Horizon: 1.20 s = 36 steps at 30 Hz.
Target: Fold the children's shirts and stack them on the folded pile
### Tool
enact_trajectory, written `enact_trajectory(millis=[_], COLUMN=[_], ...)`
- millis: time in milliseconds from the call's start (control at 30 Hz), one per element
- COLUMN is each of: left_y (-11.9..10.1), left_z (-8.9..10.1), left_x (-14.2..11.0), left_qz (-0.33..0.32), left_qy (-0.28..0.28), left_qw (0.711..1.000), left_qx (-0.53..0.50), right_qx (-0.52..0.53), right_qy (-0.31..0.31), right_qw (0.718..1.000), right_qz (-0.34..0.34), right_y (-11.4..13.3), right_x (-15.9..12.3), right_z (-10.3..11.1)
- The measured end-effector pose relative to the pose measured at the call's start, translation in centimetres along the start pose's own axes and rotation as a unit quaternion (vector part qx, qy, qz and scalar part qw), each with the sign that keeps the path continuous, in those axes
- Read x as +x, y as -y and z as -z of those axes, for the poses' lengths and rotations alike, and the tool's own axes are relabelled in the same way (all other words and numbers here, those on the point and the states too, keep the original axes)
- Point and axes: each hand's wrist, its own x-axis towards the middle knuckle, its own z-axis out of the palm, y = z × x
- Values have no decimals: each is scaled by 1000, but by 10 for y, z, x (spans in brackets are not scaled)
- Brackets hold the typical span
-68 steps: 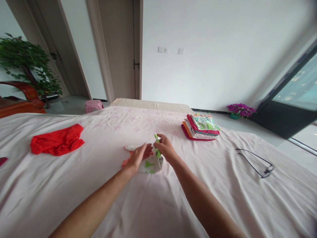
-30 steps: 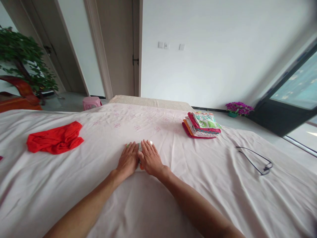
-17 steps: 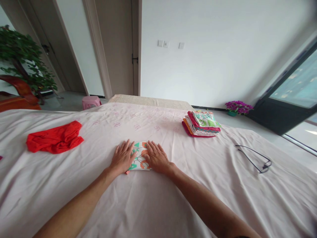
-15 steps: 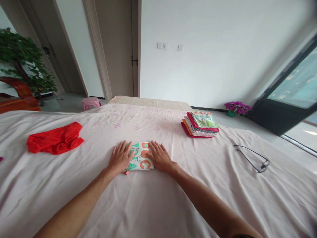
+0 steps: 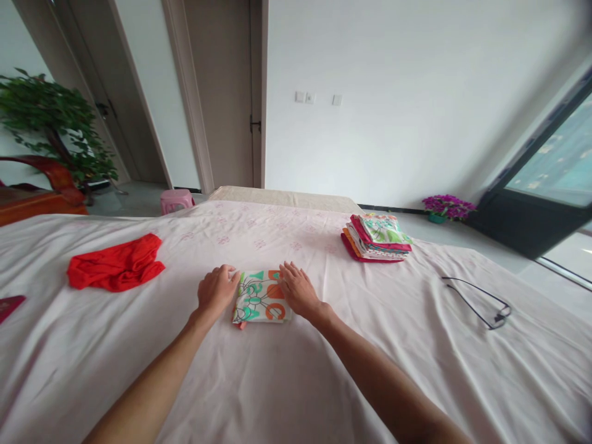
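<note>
A small folded garment [image 5: 261,302], white with green and orange letters and shapes, lies flat on the pale bedsheet [image 5: 277,382] in front of me. A bit of orange-pink fabric sticks out at its lower left corner. My left hand [image 5: 216,291] is at its left edge, fingers curled and thumb against the fabric, appearing to pinch that edge; the fingertips are partly hidden. On the right edge my right hand [image 5: 300,291] lies flat with fingers stretched out. Right of centre stands a stack of folded clothes [image 5: 377,239], with a similar printed piece on top.
A crumpled red garment [image 5: 115,264] lies on the left, and a dark red item [image 5: 10,306] shows at the left edge. Black-framed glasses [image 5: 497,317] rest on the right. Beyond the sheet are a pink stool [image 5: 177,200], a potted plant [image 5: 50,123] and purple flowers [image 5: 448,206].
The garment was folded over and pressed flat under both hands. My left hand has since slid off to its left edge and curled; my right hand stays flat at the right edge.
</note>
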Motion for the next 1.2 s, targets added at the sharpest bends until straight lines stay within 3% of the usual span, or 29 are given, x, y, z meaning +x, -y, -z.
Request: enact_trajectory(millis=[200, 300, 533, 733, 900, 1067, 1200], left_y=[-11, -6, 5, 7, 7, 4, 8], left_z=[-10, -14, -15, -15, -18, -22, -29], left_x=[5, 5, 8, 8, 7, 9, 10], left_qz=[-6, -5, 2, 6, -15, -40, -66], left_qy=[17, 22, 39, 39, 34, 26, 19], left_qw=[998, 998, 999, 999, 999, 999, 997], left_qx=[66, 60, 38, 17, -3, -19, -37], right_qx=[-30, -37, -29, -47, 13, 71, 162], right_qy=[25, 47, 94, 205, 325, 373, 466], right_qw=[991, 988, 990, 975, 943, 925, 868], right_qz=[126, 142, 100, 78, 67, 10, -54], right_y=[14, 15, 20, 30, 32, 27, 17], right_x=[6, 16, 64, 96, 108, 114, 112], right_z=[-13, -14, -3, 7, 23, 29, 22])
